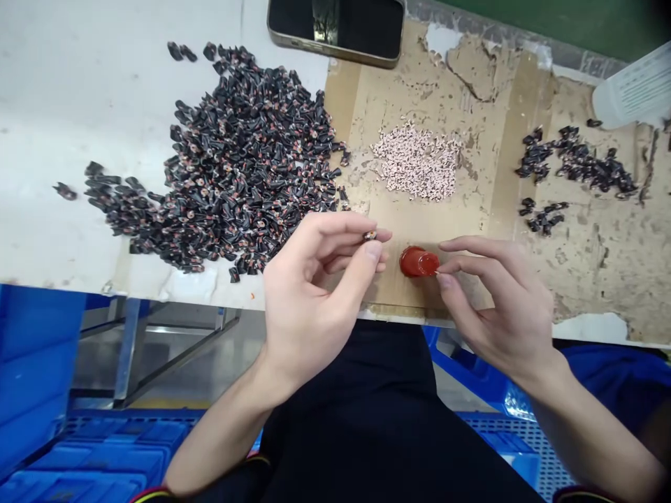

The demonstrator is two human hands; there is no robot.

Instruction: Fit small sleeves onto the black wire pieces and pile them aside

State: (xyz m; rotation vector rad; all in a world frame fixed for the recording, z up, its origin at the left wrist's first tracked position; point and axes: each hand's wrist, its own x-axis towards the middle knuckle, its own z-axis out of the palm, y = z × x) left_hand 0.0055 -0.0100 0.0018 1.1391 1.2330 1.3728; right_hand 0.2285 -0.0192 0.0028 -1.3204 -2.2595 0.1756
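Left, black pieces [251,161] lie heaped loose on the table [47,230]; your left hand [312,293] pinches a small dark piece [370,236] between thumb and fingertips. Rightward, the red cup [418,262] sits by the near edge, contents unclear, with pink bits [419,162] loose beyond it. Your right hand's [498,300] thumb and finger nearly meet beside it, grip unclear. Far right is a translucent container [634,87], contents indistinct
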